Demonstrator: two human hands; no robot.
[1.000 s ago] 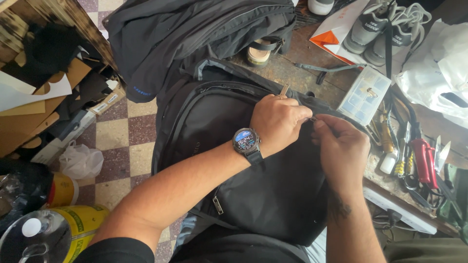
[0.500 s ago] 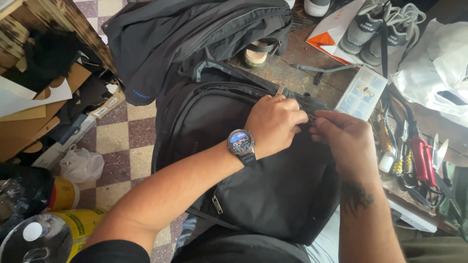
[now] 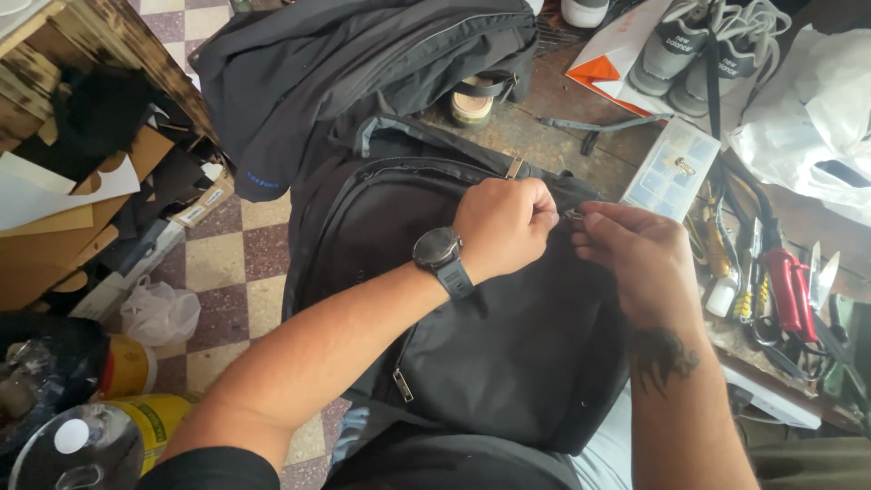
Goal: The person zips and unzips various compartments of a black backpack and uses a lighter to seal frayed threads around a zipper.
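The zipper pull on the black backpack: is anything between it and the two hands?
Nothing visible. Both hands meet at the zipper pull on the backpack: the left hand pinches beside it and the right hand holds it with its fingertips.

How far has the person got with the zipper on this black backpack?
Done: the black backpack lies across the lap, zipper track facing up. In hand: the left hand grips the fabric at the track while the right hand pinches a small metal zipper slider there. Left: whether the slider sits on the track cannot be told; pliers lie unused on the bench.
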